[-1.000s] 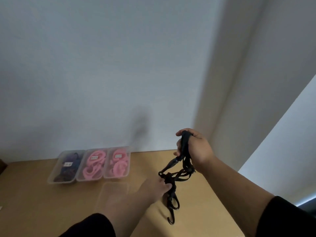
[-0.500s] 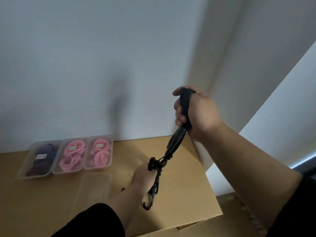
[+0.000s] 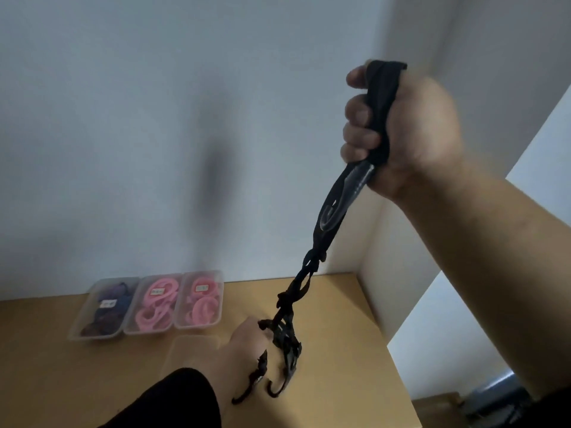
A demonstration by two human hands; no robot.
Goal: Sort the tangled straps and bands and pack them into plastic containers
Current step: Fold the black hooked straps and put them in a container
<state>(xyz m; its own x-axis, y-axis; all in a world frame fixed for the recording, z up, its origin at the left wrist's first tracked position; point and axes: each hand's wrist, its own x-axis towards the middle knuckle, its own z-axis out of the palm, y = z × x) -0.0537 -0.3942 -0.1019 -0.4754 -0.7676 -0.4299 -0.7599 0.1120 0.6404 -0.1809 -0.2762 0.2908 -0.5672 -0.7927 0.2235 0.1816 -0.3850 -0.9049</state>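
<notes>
Your right hand (image 3: 411,131) is raised high at the right of the scene, in front of the pale wall (image 3: 154,118), with its fingers (image 3: 360,139) curled tight round the upper loop of a black strap (image 3: 332,211); the band of that loop crosses the hand from the top knuckle down to the heel of the palm; from there the strap runs down and to the left in a taut, twisted line to your left hand (image 3: 247,341), which is low over the wooden table (image 3: 340,381); that hand grips the tangled lower end of the strap, though its fingers are turned away from you and you cannot tell exactly how they lie; two black hooks (image 3: 282,386) hang below the left hand, close above the table top; at the far left of the table three clear plastic containers stand side by side, touching, against the wall; the leftmost container (image 3: 103,307) holds dark purple and blue bands, the middle container (image 3: 154,304) holds pink bands, and the right container (image 3: 200,299) holds pink bands too; each carries a small white label too small to read; just near of them, beside your left wrist, lies an empty clear container (image 3: 191,350); a black sleeve (image 3: 179,400) covers your left forearm; your right forearm is bare.
</notes>
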